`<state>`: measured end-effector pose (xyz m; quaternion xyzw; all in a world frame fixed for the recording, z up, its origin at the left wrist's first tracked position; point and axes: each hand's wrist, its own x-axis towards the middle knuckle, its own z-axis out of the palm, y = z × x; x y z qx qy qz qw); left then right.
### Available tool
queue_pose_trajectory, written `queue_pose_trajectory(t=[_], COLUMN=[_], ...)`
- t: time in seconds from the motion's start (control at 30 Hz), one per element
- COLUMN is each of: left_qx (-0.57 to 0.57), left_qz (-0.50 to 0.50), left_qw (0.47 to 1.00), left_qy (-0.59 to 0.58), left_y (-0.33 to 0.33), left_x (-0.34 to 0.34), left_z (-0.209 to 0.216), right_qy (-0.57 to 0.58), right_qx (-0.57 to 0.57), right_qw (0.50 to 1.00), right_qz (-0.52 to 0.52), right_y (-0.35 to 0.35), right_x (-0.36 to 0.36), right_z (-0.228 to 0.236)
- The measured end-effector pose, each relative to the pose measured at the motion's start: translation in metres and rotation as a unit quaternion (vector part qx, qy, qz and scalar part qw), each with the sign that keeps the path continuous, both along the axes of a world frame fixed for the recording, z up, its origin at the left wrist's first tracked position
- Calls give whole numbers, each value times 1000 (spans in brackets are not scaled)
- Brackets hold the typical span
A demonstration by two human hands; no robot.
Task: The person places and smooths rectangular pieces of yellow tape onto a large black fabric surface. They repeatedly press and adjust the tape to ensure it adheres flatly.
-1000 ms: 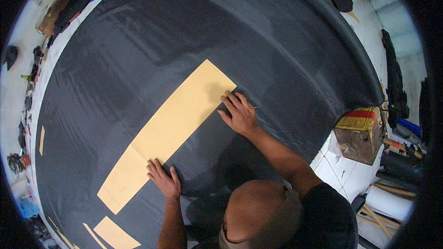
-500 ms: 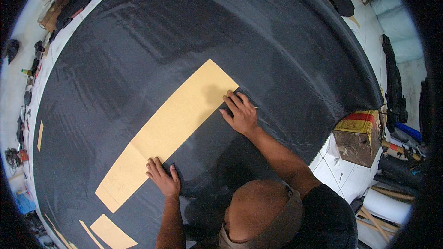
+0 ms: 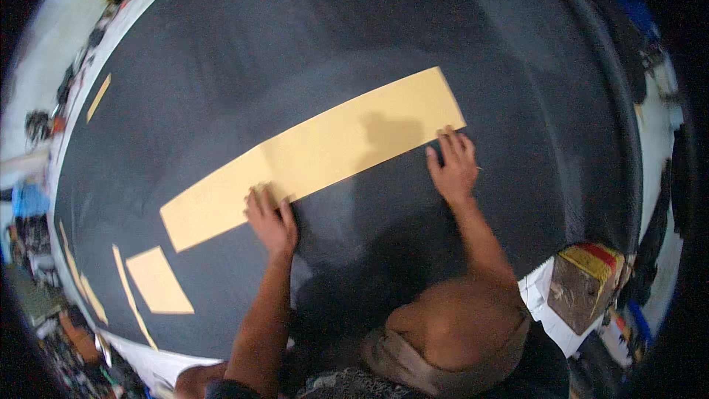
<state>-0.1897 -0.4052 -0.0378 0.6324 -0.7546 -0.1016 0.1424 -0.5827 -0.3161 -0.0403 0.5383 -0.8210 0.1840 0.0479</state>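
A long tan paper pattern piece (image 3: 340, 137) lies flat on a wide black sheet of material (image 3: 369, 236), slanting up to the right. My left hand (image 3: 271, 222) rests with its fingers stretched on the pattern's near edge, left of its middle. Near the right end, my right hand (image 3: 453, 164) lies with fingers spread, its fingertips on the near edge of the paper. A tiny pale sliver shows beside the right hand; what it is I cannot make out.
A smaller tan piece (image 3: 160, 281) and a thin strip (image 3: 133, 297) lie at the lower left. Another strip (image 3: 98, 98) sits farther off on the left. A worn block with a yellow and red top (image 3: 587, 281) stands at the right edge. My bent knee (image 3: 458, 318) is close in front.
My view has turned, so the pattern now slants less steeply and the block sits lower. Both hands stay on the pattern's near edge.
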Motion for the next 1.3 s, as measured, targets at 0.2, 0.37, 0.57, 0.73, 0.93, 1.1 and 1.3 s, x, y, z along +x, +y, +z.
queue_pose_trajectory(t=[0.2,0.37,0.57,0.73,0.93,1.1,1.3], left_qx=[37,35,29,45,53,35,17], left_qz=[10,15,19,25,26,15,17], left_qw=[998,998,998,998,998,998,1000], left_qy=[-51,-45,-44,-35,-29,-45,2], left_y=[0,4,3,4,3,2,2], left_x=[11,8,11,6,7,8,6], left_z=[-11,-7,-11,-9,-10,-10,-9], right_qy=[14,1,21,37,36,39,28], right_qx=[38,45,39,39,46,58,65], right_qw=[999,999,999,999,998,997,997], right_qz=[4,0,12,11,10,21,12], right_y=[-3,-1,0,0,0,0,3], right_x=[6,3,1,1,-1,-4,-3], right_z=[2,-4,-8,-8,-9,-8,-11])
